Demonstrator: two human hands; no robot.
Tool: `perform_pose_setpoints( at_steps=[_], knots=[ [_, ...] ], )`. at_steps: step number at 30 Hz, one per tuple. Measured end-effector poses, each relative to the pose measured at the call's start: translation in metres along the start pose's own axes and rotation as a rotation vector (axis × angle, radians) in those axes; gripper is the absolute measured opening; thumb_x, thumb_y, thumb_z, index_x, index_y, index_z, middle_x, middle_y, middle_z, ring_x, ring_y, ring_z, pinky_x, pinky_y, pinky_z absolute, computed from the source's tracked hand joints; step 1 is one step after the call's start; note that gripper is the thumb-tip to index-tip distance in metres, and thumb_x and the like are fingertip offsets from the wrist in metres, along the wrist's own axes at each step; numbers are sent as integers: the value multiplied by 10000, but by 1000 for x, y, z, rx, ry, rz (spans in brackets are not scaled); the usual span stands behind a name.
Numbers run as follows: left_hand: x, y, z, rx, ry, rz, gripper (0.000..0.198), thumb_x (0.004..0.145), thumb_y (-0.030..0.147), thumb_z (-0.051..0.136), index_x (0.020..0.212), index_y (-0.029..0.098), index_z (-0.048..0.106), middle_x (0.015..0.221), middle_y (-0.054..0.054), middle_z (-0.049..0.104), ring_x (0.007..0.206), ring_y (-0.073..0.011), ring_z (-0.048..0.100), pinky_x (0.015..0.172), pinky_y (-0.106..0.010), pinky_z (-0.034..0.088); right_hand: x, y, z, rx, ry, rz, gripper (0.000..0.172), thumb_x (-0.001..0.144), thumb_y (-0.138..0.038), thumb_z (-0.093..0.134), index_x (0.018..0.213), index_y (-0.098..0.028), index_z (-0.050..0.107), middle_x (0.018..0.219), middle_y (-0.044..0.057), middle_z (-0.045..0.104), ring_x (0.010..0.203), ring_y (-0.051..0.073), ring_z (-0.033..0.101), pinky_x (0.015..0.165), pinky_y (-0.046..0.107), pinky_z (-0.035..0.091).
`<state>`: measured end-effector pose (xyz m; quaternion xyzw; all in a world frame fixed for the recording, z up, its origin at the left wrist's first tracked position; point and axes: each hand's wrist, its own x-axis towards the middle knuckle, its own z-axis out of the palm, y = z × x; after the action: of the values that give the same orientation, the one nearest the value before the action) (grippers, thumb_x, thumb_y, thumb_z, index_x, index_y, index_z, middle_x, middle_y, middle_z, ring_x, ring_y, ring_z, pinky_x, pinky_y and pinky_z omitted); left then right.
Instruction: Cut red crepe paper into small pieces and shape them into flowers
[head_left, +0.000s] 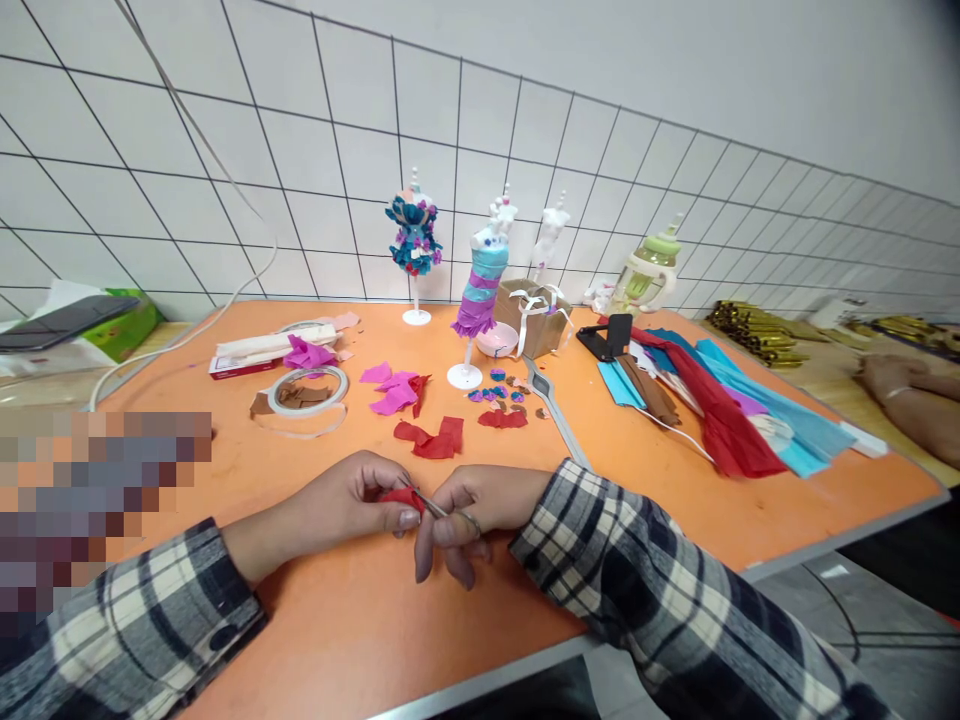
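Note:
My left hand (352, 505) pinches a small piece of red crepe paper (401, 496) low over the orange table (645, 470). My right hand (469, 515) is closed on a thin metal tool (429, 502), probably tweezers or small scissors, whose tip meets the red paper. Both hands touch each other near the table's front edge. Both sleeves are plaid. Just beyond the hands lie more red scraps (435, 438) and pink scraps (394, 390).
Three small mannequin stands (480, 290) dressed in crepe paper stand at the back, with a tape roll (307, 390), a cardboard box (536, 315), a bottle (645, 275), and red and blue paper sheets (720, 400) at right. Another person's arm (911, 400) rests at far right.

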<state>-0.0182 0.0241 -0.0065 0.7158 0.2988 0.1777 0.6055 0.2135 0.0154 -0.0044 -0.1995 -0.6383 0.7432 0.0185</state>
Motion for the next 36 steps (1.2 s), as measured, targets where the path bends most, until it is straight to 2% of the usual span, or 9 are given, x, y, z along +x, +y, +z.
perform_pose_setpoints(
  at_steps=[12,17,20,25,27,29,31,33,36],
  knots=[
    [3,-1,2,20,50,-35,210,767,362,771,693,182,692,648,26,687,612,-129,589,614,-207,475,-5,-7,-2,77,-142,-16,717,865,-755,536,1023,-75,698,772,57,702,571,91,437,510,213,345],
    [3,-2,0,43,119,-24,242,776,396,766,702,180,686,677,8,700,635,-142,606,615,-218,481,0,-1,-4,79,-133,-20,684,839,-743,591,1016,-90,692,785,55,714,559,91,435,472,210,346],
    [2,0,0,45,82,-17,278,795,438,766,740,178,687,701,5,695,657,-147,613,630,-224,483,0,1,-3,88,-62,-34,606,861,-681,622,998,-95,693,759,39,703,539,80,391,459,209,300],
    [-2,0,1,-66,44,95,538,716,651,790,931,169,685,846,-25,696,775,-181,628,682,-241,493,-1,3,-2,127,20,-114,569,856,-650,651,933,-88,695,667,12,673,479,68,326,425,231,209],
    [-2,-1,2,-100,74,107,637,755,682,742,1140,181,655,853,-25,690,773,-180,628,686,-249,496,-1,4,-3,137,21,-122,583,844,-662,656,931,-87,692,668,13,681,460,67,314,417,241,191],
    [-2,-3,3,-119,113,77,755,812,629,724,1405,221,498,781,9,677,701,-163,622,640,-237,484,0,4,-3,141,16,-127,589,843,-666,653,936,-86,692,674,17,685,458,67,313,423,243,187],
    [-3,-4,3,-106,138,47,829,826,558,746,1506,243,392,724,31,673,647,-154,622,600,-223,471,0,5,-3,145,14,-138,592,848,-667,645,941,-84,692,680,21,686,468,68,316,433,241,190],
    [-3,-3,3,-45,142,40,681,821,512,760,1403,227,550,799,-12,731,719,-178,668,648,-243,504,0,4,-3,136,8,-127,594,850,-666,643,949,-83,691,694,25,690,478,67,321,441,239,198],
    [-2,0,1,85,183,63,367,816,471,758,1062,199,759,954,-64,783,861,-223,707,768,-285,544,-2,2,-2,103,0,-93,599,843,-666,651,964,-81,693,713,25,691,487,64,330,449,238,211]
  ],
)
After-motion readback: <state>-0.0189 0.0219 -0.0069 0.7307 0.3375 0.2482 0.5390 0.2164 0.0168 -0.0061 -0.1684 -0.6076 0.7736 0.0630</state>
